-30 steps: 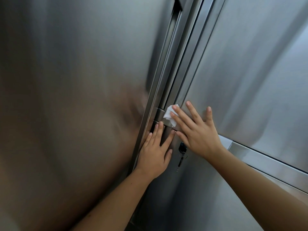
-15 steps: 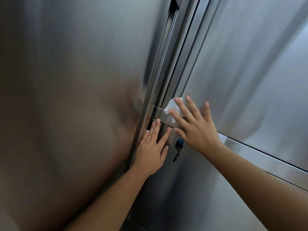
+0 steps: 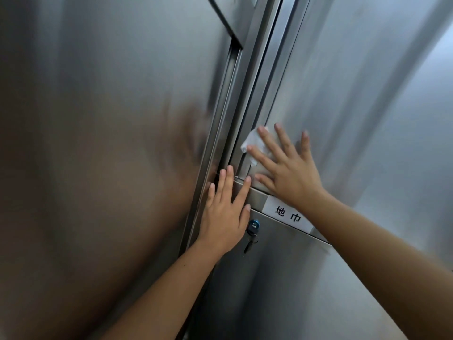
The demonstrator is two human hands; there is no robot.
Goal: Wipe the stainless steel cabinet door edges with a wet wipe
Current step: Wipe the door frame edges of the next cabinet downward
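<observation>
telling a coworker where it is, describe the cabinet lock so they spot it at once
On the stainless steel cabinet, find the white label with black characters. The lock sits below and left of it, beside the thumb of the left hand. It alone is blue, with a key dangling.

Brushed, softly glossy steel door [image 3: 343,94] — soft white wipe [image 3: 255,143] (crumpled), matt paper label [image 3: 286,214].

wet wipe [image 3: 252,143] half under right hand [image 3: 291,173], label [image 3: 286,214] end covered
</observation>
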